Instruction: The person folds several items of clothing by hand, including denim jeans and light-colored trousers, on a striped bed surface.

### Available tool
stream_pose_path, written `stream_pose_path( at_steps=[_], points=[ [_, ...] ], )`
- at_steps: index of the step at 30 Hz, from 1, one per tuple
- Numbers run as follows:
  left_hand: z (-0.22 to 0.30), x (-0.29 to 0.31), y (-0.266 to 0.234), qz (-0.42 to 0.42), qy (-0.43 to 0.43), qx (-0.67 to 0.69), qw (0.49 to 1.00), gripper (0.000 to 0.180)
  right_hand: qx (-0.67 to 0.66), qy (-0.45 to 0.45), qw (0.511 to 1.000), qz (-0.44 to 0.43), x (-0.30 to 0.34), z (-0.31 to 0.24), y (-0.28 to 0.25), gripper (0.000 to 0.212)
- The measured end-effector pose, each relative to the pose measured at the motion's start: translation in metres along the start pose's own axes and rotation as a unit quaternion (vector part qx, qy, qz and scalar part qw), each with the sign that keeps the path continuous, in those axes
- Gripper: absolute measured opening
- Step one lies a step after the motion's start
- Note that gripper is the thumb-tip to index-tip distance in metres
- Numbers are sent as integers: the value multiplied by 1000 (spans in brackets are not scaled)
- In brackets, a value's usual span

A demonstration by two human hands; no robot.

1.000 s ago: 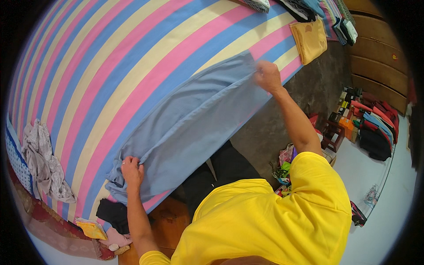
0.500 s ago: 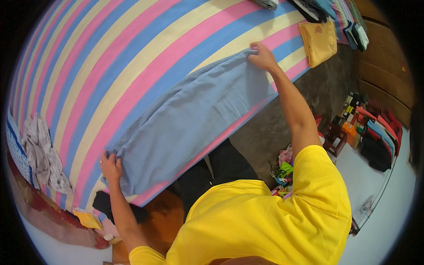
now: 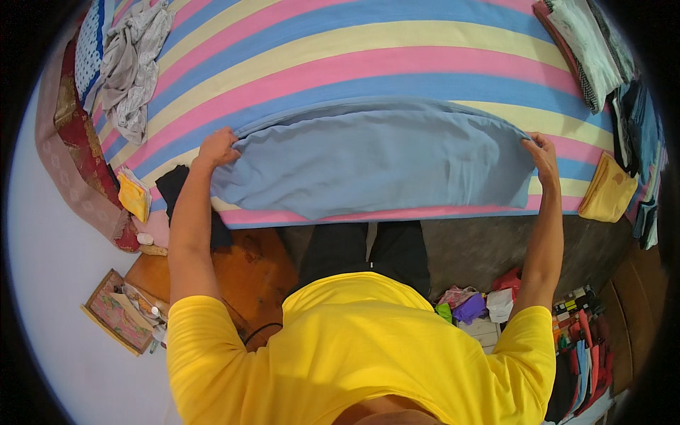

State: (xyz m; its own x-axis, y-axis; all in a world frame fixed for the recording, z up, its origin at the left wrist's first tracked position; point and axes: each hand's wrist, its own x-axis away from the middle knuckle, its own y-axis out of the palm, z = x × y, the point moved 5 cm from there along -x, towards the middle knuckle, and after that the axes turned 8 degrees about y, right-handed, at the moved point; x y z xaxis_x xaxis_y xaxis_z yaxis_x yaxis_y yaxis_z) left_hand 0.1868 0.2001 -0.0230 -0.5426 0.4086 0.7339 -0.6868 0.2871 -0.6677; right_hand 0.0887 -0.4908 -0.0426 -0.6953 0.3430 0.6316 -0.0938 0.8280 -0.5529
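The cloth (image 3: 375, 159), pale blue, lies lengthwise across the striped sheet (image 3: 340, 60), close to the sheet's near edge. A pink and blue margin shows along its near side. Its far edge is layered; creases run over its middle and gather toward the left end.

Your left hand (image 3: 219, 147) grips the cloth at the far left corner, fingers curled over the edge. Your right hand (image 3: 540, 157) pinches the far right corner between thumb and fingers. The two hands stand well apart, at about the same depth on the sheet.

To level the cloth well, draw both corners outward with even tension. Pull along the far edge, not toward you; a near pull could slide the cloth off the sheet. Align the layers at the far edge before releasing either corner. The thin fabric probably creases easily, so smooth the left end with a flat palm.

Mind the black garment (image 3: 220, 232) beside your left forearm; a dragging sleeve or wrist could catch it. The gold garment (image 3: 609, 190) lies to the right of your right hand, apart from the cloth. The grey garment (image 3: 133, 67) lies crumpled at the far left.
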Motion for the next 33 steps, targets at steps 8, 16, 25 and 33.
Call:
stream_pose_path(
  at_steps=[8,16,25,33],
  points=[
    [-4,-9,-58,36,-40,262,964,20,-226,42,973,19,12,11,-86,13],
    [4,-98,-94,144,1,232,962,25,6,-17,980,197,-98,8,-120,31],
    [-30,-83,-69,93,-98,213,968,61,253,-238,859,377,20,-56,24,42],
    [17,-27,-92,339,80,-100,932,39,13,79,857,508,79,68,-4,36]
  ],
)
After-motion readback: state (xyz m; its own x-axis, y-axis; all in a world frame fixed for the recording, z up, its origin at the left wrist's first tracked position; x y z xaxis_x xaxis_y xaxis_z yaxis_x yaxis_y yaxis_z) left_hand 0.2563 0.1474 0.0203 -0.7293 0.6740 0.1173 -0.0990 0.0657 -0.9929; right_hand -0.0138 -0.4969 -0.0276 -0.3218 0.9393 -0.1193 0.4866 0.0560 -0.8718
